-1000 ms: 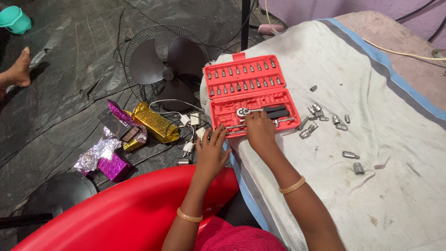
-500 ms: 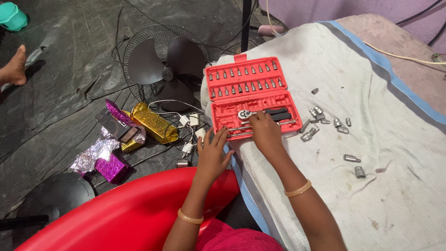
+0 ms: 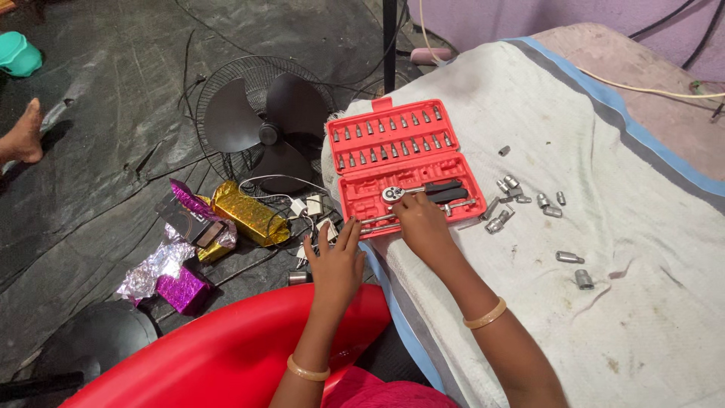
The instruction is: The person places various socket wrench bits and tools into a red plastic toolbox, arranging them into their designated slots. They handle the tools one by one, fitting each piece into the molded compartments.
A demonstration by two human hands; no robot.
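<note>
Red moulded plastic, the open hinged socket-set case (image 3: 405, 165) lies at the near-left corner of the off-white cloth-covered bench (image 3: 619, 317), its lid half with two rows of small steel bits turned toward the far edge and its tray half toward the person; in the tray the chrome ratchet wrench with the black rubber handle (image 3: 423, 190) lies with its long axis running left to right, round head to the left, handle to the right, just beyond the fingertips of the right hand (image 3: 421, 221); that hand rests palm down on the tray's near part, fingers curled over the thin steel extension bars (image 3: 376, 221), which also lie left to right along the near edge; whether it pinches anything I cannot tell, since the fingers hide what is under them; the left hand (image 3: 334, 261) is spread open and holds nothing, its fingertips touching the case's near-left corner where the bench drops away; the right hand is plainly the nearer of the two to the wrench; loose steel sockets (image 3: 521, 198) lie scattered on the cloth to the right of the case, apart from both hands; below the bench's left edge a black fan with a wire guard (image 3: 260, 125) lies on the dark floor sheet
</note>
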